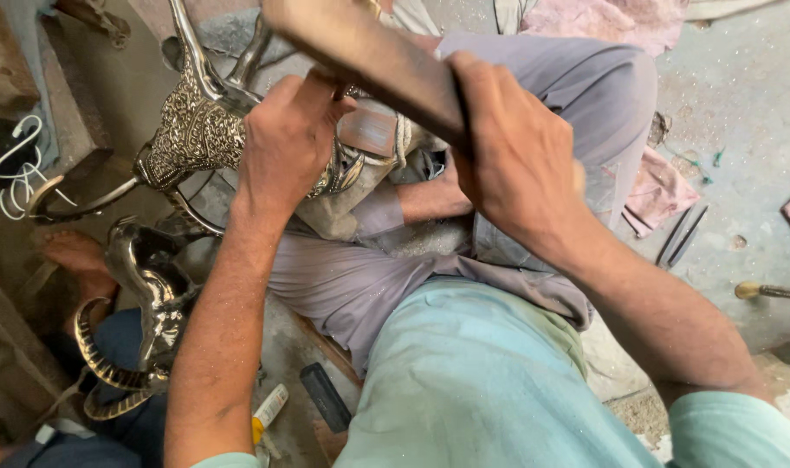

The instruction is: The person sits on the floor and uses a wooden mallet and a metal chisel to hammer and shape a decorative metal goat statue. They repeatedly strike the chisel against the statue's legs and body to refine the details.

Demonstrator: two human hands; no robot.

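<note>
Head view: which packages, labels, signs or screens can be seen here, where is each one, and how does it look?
Tube: small package on the floor beside the left forearm, near a dark bar; slim, white and yellow with an orange end.
Its print is too small to tell.
No signs or screens are in view.

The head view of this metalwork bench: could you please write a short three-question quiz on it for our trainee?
1. True or false: the left hand rests on the embossed metal piece.
2. What does the right hand grip? A) a long dark file-like tool B) a paintbrush C) a cup
3. Fill in: a second shiny metal casting lies to the ____ of the left forearm in the picture.

Key: 1 true; 2 A; 3 left.
</note>
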